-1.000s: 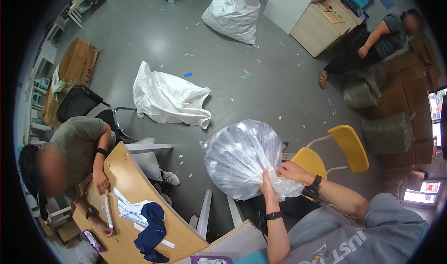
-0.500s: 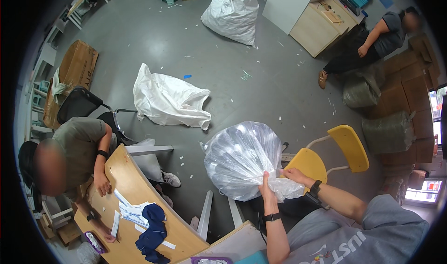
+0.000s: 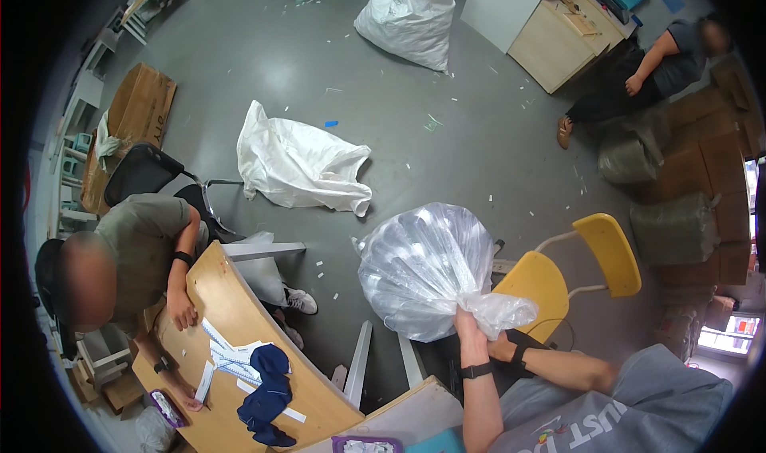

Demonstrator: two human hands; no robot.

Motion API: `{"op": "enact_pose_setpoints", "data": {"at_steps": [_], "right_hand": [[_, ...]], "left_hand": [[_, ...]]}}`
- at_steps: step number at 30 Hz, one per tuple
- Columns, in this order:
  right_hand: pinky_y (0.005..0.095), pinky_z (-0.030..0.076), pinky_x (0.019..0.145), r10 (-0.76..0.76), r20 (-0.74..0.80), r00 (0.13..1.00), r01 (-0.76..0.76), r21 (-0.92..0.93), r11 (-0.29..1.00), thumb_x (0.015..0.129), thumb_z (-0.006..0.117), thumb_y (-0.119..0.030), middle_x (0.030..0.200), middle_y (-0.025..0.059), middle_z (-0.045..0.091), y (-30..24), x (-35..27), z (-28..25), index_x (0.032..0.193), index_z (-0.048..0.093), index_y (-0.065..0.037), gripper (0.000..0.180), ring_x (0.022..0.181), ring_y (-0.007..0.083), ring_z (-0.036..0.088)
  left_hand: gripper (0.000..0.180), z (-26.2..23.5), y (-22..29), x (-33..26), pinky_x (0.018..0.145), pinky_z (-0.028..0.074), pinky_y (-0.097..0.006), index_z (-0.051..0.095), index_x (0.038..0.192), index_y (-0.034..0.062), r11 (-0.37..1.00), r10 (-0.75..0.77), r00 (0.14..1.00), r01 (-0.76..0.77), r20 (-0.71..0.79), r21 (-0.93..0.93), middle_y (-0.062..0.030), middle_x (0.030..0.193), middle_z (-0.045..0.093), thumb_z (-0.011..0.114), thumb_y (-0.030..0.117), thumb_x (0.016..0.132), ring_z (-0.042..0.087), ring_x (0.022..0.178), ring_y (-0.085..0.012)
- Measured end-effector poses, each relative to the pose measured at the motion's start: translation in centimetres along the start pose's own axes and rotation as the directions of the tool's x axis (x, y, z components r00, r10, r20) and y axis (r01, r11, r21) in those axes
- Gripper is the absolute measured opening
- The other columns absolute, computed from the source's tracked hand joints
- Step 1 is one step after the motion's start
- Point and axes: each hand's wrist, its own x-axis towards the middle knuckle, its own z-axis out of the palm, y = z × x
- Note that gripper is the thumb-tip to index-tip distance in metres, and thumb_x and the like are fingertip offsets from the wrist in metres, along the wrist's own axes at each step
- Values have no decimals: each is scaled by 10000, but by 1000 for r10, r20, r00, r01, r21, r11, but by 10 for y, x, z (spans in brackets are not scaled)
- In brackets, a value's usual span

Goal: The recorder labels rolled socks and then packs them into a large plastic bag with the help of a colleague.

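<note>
Fingers of the left hand (image 3: 471, 331) are clamped round the gathered neck of a clear plastic bag (image 3: 423, 265) stuffed with pale contents; the right hand (image 3: 504, 343) grips the same neck just beside it. The bag bulges up left of a yellow chair (image 3: 586, 261). Beyond the bag lies a white sack (image 3: 299, 166) on the grey floor; left of it, a co-worker (image 3: 140, 245) leans over a wooden table (image 3: 239, 325).

Grey littered floor (image 3: 447, 158), yellow chair (image 3: 574, 269)
</note>
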Motion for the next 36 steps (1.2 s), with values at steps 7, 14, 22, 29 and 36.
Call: {"op": "enact_pose_setpoints", "data": {"at_steps": [7,14,22,29,36], "right_hand": [[430,438,988,-179,145,973,222,-381,898,967,502,-307,1265,139,622,15,-8,0,1289,551,-121,375,1209,301,565],[462,469,906,-276,463,842,430,-269,862,954,504,-277,1198,209,629,5,-27,1,1267,531,-87,367,1080,398,607],[469,465,936,-238,782,575,407,-22,913,968,524,-359,1169,250,613,-75,-25,-148,1294,503,-21,470,1039,404,621],[432,529,714,-365,158,917,387,-572,723,914,611,-333,843,163,665,-196,116,-176,946,631,-18,317,828,329,675],[437,535,713,-425,645,635,525,44,850,909,583,-207,812,137,679,-197,155,-98,905,627,6,218,798,324,679]], "left_hand": [[469,14,5,-2,873,523,-398,552,1239,-118,998,-31,995,37,-99,54,-197,1202,613,595,219,915,641,1044,-294],[521,12,10,-4,914,487,-367,548,1246,-145,786,185,940,33,-286,617,-231,1232,615,658,209,880,619,1080,-296],[464,2,15,-10,905,459,-456,669,1062,-106,570,433,897,-352,93,743,-311,1091,667,589,329,919,638,1072,-404],[550,20,19,-22,802,473,-506,654,898,-162,667,324,942,-160,-91,728,-365,923,652,588,382,933,647,972,-475],[307,19,9,-26,745,503,-475,673,900,-20,541,488,863,-185,-127,821,-247,921,689,635,284,888,664,891,-414]]}}
